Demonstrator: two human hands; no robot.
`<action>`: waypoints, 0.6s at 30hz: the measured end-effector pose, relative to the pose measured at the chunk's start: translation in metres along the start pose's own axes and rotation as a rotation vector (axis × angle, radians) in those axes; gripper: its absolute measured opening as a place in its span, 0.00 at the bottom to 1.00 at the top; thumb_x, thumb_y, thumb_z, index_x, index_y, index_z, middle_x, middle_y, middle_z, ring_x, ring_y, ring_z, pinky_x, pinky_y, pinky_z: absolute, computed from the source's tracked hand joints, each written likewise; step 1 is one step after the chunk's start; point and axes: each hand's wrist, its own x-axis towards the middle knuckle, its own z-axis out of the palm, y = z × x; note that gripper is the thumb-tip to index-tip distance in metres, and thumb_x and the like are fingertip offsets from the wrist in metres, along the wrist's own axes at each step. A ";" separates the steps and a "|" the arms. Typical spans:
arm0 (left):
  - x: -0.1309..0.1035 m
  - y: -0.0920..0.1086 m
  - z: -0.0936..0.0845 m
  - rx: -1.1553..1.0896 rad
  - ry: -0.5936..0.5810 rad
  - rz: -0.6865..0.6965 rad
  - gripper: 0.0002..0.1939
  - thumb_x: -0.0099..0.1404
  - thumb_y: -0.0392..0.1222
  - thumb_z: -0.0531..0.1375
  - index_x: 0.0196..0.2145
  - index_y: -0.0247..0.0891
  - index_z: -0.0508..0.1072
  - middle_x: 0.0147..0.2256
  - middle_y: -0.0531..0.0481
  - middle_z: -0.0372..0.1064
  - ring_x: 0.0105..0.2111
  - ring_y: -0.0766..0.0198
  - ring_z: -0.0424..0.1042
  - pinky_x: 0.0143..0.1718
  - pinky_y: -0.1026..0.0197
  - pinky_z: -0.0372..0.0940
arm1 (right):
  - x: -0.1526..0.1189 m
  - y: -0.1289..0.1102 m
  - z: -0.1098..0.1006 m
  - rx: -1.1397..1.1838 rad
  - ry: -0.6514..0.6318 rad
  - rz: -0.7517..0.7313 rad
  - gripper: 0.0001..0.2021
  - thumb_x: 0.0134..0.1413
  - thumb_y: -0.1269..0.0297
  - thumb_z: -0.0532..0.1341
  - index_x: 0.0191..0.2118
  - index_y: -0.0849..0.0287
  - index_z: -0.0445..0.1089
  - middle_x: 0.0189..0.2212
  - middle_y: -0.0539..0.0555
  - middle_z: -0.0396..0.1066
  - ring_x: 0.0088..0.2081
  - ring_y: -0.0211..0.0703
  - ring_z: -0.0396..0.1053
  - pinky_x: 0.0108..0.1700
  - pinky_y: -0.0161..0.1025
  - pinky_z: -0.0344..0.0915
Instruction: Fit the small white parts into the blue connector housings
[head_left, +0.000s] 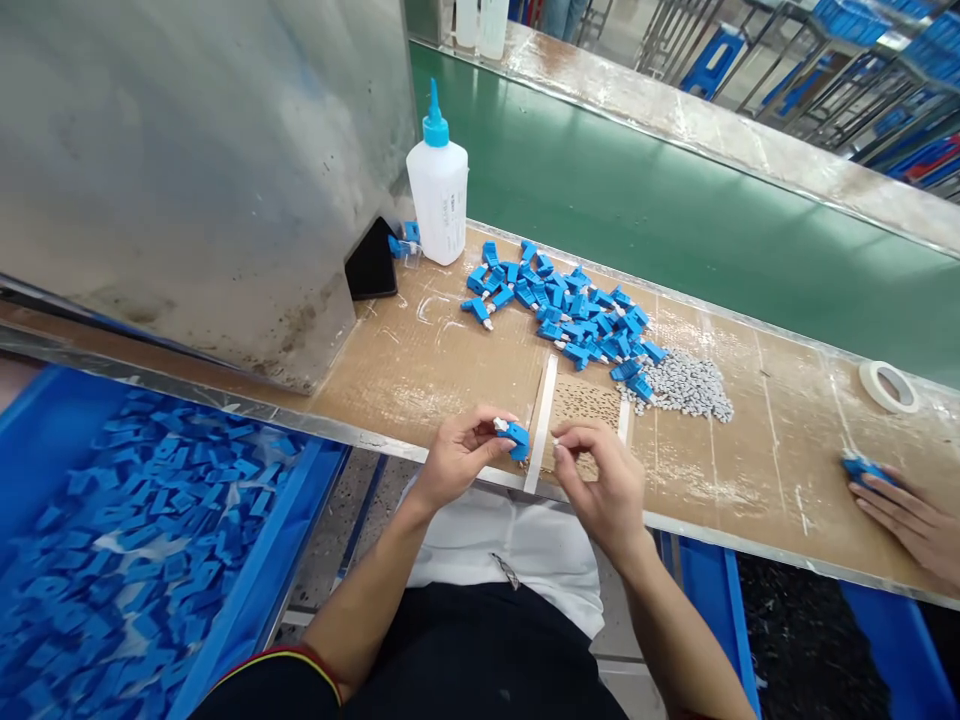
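Observation:
My left hand (457, 455) pinches a blue plastic part (516, 440) with a white piece at its upper end, above the front edge of the cardboard-covered bench. To the right of it, my right hand (604, 480) is closed, thumb against forefinger, with a small pale piece (556, 443) at the fingertips. The two hands are apart. Between and beyond them lies a sheet dotted with small dark pieces (589, 402), bordered by white strips. Farther back is a heap of similar blue parts (574, 310), touching a pile of small grey pieces (686, 385).
A white bottle with a blue nozzle (439, 195) stands by a metal housing (202, 180). A blue bin (300, 520) full of blue parts is at lower left. Another person's hand (907, 520) holds a blue part at right, near a tape roll (889, 387). Behind runs a green belt (675, 200).

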 end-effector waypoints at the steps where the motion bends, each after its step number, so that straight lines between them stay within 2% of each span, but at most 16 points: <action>1: 0.000 0.000 0.000 -0.001 0.010 0.009 0.17 0.58 0.52 0.71 0.39 0.38 0.78 0.34 0.49 0.77 0.35 0.62 0.77 0.37 0.63 0.74 | 0.001 -0.004 0.010 0.037 0.000 0.014 0.05 0.64 0.70 0.58 0.36 0.53 0.66 0.35 0.54 0.76 0.35 0.42 0.73 0.34 0.39 0.70; 3: 0.000 0.000 0.000 -0.002 0.013 0.023 0.17 0.58 0.52 0.71 0.38 0.38 0.78 0.34 0.49 0.77 0.35 0.63 0.77 0.38 0.63 0.74 | 0.003 -0.007 0.024 0.088 -0.008 0.034 0.05 0.64 0.69 0.57 0.36 0.54 0.67 0.35 0.54 0.75 0.34 0.42 0.72 0.34 0.39 0.70; 6: 0.000 0.001 0.000 0.006 0.005 0.032 0.17 0.58 0.52 0.71 0.37 0.37 0.78 0.33 0.50 0.75 0.35 0.64 0.76 0.38 0.64 0.73 | 0.006 -0.006 0.033 0.121 -0.015 0.026 0.05 0.64 0.71 0.58 0.35 0.54 0.66 0.33 0.53 0.75 0.31 0.40 0.71 0.33 0.37 0.69; 18: 0.000 0.001 -0.001 0.048 -0.028 0.007 0.17 0.60 0.54 0.69 0.37 0.37 0.79 0.34 0.48 0.74 0.35 0.63 0.75 0.39 0.63 0.72 | 0.005 -0.002 0.034 0.045 -0.085 0.014 0.07 0.65 0.70 0.56 0.35 0.54 0.67 0.31 0.52 0.72 0.31 0.41 0.70 0.33 0.38 0.67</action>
